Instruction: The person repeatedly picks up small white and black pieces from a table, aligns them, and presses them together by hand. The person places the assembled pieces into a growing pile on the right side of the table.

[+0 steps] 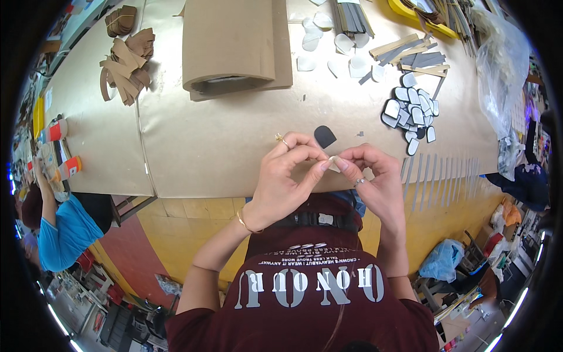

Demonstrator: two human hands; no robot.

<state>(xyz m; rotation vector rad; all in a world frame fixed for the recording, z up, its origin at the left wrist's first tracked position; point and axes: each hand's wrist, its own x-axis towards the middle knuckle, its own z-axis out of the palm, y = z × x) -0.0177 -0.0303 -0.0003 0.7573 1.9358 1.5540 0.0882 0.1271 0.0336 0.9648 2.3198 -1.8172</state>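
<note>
Close to the table's near edge, my left hand (287,170) and my right hand (375,176) meet fingertip to fingertip. Between them they pinch a small pale piece (334,165), perhaps a thin rounded patch; the fingers cover most of it. Just beyond my fingertips lies a black patch (324,136) with one rounded end. To the right is a heap of similar black-edged patches with white faces (410,111). Thin grey strips (440,176) hang in a row over the near edge, right of my right hand.
A thick folded brown sheet (234,47) covers the far middle of the table (170,158). Brown strips (126,67) lie far left. Translucent pale pieces (346,44), loose strips (410,56) and a yellow tray (422,20) are far right. A person in blue (73,226) works at left.
</note>
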